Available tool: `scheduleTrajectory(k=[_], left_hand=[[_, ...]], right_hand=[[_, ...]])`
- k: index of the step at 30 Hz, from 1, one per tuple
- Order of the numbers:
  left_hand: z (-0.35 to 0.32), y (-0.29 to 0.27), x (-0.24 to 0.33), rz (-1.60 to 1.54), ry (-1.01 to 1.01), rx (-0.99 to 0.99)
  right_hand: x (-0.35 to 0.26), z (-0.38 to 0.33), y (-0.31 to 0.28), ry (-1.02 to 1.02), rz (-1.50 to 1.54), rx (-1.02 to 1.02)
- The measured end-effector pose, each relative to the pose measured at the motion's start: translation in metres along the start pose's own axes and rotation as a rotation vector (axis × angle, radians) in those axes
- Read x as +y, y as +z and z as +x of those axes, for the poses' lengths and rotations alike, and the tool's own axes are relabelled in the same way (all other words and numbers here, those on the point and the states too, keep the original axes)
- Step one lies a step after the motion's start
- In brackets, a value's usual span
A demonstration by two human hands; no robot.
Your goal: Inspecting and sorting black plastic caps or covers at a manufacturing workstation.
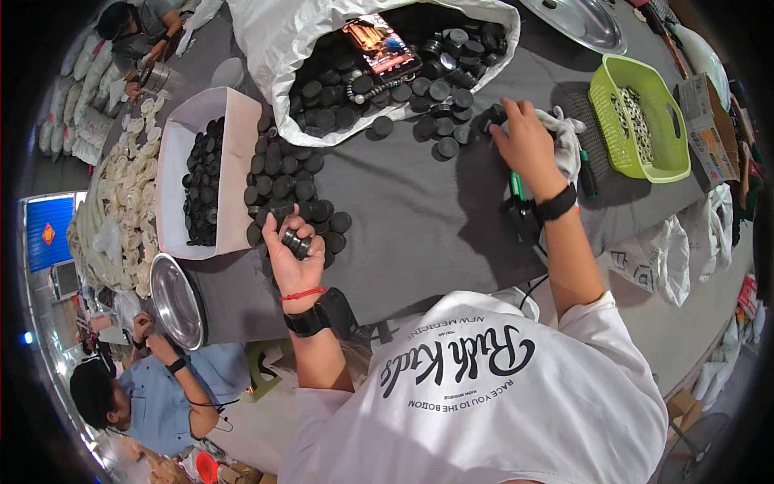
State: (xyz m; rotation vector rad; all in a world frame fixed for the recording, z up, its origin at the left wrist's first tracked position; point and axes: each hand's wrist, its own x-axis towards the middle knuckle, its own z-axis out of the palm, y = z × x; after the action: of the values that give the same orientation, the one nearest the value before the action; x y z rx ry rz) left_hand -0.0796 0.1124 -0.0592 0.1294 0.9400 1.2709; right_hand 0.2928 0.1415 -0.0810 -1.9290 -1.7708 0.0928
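Centrally, bare cloth [411, 234] to edge [407, 310], left hand [289, 260] curled round black discs [296, 244], right hand [526, 141] bent at loose discs [489, 120], grip unclear

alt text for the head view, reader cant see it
A person's left hand holds round black pieces over a gray table; the right hand is at others near an open white sack. A white bin stands to the left, a green basket to the right.

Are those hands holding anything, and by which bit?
The left hand holds black pieces, seemingly by their round sides. Whether the right hand grips any cannot be told.
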Motion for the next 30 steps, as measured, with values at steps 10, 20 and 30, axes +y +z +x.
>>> scheduleTrajectory(k=[10,20,30], left_hand=[[-0.018,0.026,-0.025,0.065,-0.059,0.035],[-0.088,0.096,-0.073,0.955,0.026,-0.536],[-0.101,0.1,-0.077,0.862,0.056,-0.531]], right_hand=[[0.015,0.009,0.002,-0.088,0.071,-0.092],[-0.089,-0.089,-0.062,-0.432,0.681,0.078],[-0.092,-0.103,-0.074,-0.5,0.688,0.198]])
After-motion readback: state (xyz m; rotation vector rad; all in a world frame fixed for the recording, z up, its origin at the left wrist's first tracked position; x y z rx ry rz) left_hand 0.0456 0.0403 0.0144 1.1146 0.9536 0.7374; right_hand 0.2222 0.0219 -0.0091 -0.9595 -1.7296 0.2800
